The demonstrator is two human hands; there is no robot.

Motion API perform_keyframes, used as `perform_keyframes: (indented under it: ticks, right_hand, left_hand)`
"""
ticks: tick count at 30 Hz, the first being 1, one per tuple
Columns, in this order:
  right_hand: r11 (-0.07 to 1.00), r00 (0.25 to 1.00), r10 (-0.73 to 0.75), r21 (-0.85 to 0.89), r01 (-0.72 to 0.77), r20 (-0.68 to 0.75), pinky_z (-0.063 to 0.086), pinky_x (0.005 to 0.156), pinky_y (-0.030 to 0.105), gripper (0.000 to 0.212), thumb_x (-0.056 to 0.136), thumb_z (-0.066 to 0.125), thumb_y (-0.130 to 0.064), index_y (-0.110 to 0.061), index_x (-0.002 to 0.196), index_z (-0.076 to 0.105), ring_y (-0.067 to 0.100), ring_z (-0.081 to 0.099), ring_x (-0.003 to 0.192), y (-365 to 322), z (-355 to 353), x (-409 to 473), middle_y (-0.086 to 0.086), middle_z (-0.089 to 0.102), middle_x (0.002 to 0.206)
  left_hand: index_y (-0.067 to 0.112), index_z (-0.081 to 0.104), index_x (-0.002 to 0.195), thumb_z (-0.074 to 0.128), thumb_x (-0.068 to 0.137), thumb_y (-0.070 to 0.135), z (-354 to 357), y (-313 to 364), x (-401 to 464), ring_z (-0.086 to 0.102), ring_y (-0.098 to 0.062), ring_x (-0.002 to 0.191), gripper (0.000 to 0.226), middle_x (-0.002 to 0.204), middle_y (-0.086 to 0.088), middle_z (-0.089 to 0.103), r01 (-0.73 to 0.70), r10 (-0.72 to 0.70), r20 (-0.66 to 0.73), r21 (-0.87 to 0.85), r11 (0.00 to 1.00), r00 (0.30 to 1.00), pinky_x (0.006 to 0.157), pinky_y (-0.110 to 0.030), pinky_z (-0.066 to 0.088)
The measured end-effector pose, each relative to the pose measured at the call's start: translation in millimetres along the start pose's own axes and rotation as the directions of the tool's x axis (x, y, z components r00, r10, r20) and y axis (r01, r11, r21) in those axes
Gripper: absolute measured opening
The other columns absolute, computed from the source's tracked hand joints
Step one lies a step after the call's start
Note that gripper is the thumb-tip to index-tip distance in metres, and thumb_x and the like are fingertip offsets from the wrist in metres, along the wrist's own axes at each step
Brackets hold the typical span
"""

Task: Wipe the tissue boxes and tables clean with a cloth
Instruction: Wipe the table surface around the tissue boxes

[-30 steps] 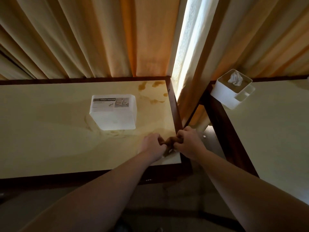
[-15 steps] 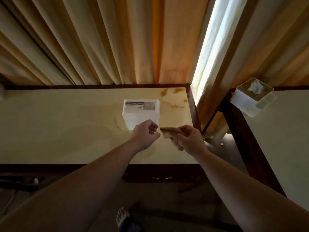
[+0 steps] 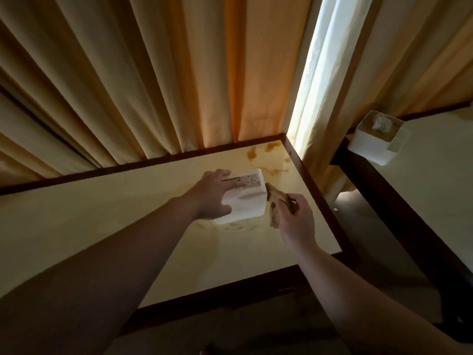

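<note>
Left hand (image 3: 213, 194) lies flat on the box (image 3: 245, 201), fingers straight and spread over its top, thumb down the near side. Right hand (image 3: 294, 219) pinches the cloth (image 3: 275, 201), which hangs just beside the box's right face. Push too hard and that light box probably skids into the stains (image 3: 266, 160) past the fingertips.

The cream, dark-edged worktop (image 3: 102, 226) lies open left and near the white plastic tissue box (image 3: 245, 203); pleated beige curtains (image 3: 153, 85) seemingly close its far edge.
</note>
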State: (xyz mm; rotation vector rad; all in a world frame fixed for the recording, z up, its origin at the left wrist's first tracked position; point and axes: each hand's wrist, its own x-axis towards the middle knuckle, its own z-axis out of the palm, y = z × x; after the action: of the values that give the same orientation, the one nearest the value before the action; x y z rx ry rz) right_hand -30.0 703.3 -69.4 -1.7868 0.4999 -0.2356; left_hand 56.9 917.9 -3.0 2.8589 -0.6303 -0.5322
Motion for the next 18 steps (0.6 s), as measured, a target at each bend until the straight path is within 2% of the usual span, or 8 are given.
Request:
perform_keyframes:
  ticks: [3, 5, 7, 9, 11, 14, 16, 18]
  right_hand:
    - [0.996, 0.992, 0.029, 0.082, -0.019, -0.122, 0.058, 0.085, 0.027, 0.025, 0.104, 0.064, -0.033, -0.026, 0.128, 0.062, 0.008, 0.067, 0.103, -4, 26, -12, -0.018, 0.066, 0.107]
    - [0.997, 0.987, 0.034, 0.08, -0.022, -0.156, 0.057, 0.103, 0.038, 0.046, 0.106, 0.061, -0.033, -0.022, 0.15, 0.055, 0.012, 0.065, 0.12, -6, 43, -16, -0.01, 0.069, 0.129]
    - [0.997, 0.98, 0.024, 0.07, -0.01, -0.2, 0.055, 0.108, 0.041, 0.05, 0.108, 0.057, -0.033, -0.025, 0.156, 0.049, 0.017, 0.062, 0.13, -5, 56, -18, -0.002, 0.065, 0.144]
    - [0.993, 0.971, -0.018, 0.106, 0.045, -0.239, 0.058, 0.104, 0.037, 0.043, 0.109, 0.055, -0.032, -0.031, 0.152, 0.055, 0.012, 0.065, 0.127, -5, 64, -20, -0.006, 0.067, 0.141]
    - [0.985, 0.963, -0.05, 0.147, 0.092, -0.266, 0.06, 0.098, 0.03, 0.039, 0.109, 0.055, -0.03, -0.033, 0.148, 0.06, 0.009, 0.066, 0.124, -5, 72, -23, -0.01, 0.069, 0.138]
    - [0.981, 0.953, -0.063, 0.158, 0.114, -0.297, 0.059, 0.09, 0.02, 0.038, 0.108, 0.058, -0.023, -0.027, 0.146, 0.062, 0.013, 0.069, 0.12, -3, 86, -28, -0.006, 0.072, 0.133]
    - [0.983, 0.952, -0.052, 0.152, 0.102, -0.3, 0.061, 0.087, 0.024, 0.039, 0.108, 0.058, -0.027, -0.027, 0.147, 0.062, 0.012, 0.071, 0.115, 1, 94, -32, -0.006, 0.074, 0.129]
    - [0.973, 0.955, -0.027, 0.21, 0.092, -0.295, 0.063, 0.089, 0.03, 0.041, 0.109, 0.057, -0.03, -0.028, 0.149, 0.059, 0.011, 0.07, 0.118, 5, 102, -36, -0.009, 0.073, 0.131]
  left_hand:
    - [0.055, 0.017, 0.157, 0.071, 0.084, 0.052, 1, -8, 3, 0.026, -0.027, 0.136, 0.091, 0.156, 0.003, 0.016, -0.109, 0.108, 0.015, 0.124, 0.986, 0.994, 0.112, -0.046, 0.036]
    - [0.056, 0.009, 0.158, 0.074, 0.078, 0.066, 0, -12, 2, 0.032, -0.024, 0.126, 0.103, 0.144, 0.003, 0.02, -0.193, 0.19, 0.034, 0.131, 0.973, 0.981, 0.108, -0.043, 0.039]
    - [0.055, 0.008, 0.158, 0.078, 0.067, 0.074, -3, -15, 3, 0.033, -0.022, 0.123, 0.116, 0.137, 0.004, 0.022, -0.26, 0.255, 0.056, 0.139, 0.956, 0.965, 0.107, -0.039, 0.039]
    - [0.05, 0.013, 0.157, 0.085, 0.056, 0.074, -11, -18, 8, 0.023, -0.024, 0.136, 0.126, 0.146, 0.007, 0.016, -0.318, 0.308, 0.081, 0.175, 0.932, 0.948, 0.115, -0.041, 0.03]
    - [0.045, 0.016, 0.156, 0.091, 0.051, 0.067, -20, -17, 19, -0.002, -0.021, 0.15, 0.131, 0.16, 0.015, -0.004, -0.388, 0.37, 0.121, 0.207, 0.898, 0.921, 0.124, -0.047, 0.01]
    - [0.034, -0.005, 0.162, 0.093, 0.051, 0.065, -30, -8, 41, -0.027, -0.016, 0.153, 0.151, 0.166, 0.014, -0.027, -0.445, 0.403, 0.196, 0.283, 0.85, 0.894, 0.125, -0.053, -0.01]
    - [0.03, -0.017, 0.161, 0.093, 0.051, 0.065, -32, 1, 52, -0.024, -0.018, 0.155, 0.159, 0.169, 0.009, -0.023, -0.438, 0.358, 0.277, 0.329, 0.837, 0.892, 0.127, -0.054, -0.006]
    - [0.029, -0.013, 0.162, 0.095, 0.049, 0.062, -33, 6, 57, -0.011, -0.018, 0.157, 0.16, 0.172, 0.01, -0.01, -0.419, 0.322, 0.313, 0.324, 0.848, 0.893, 0.128, -0.051, 0.008]
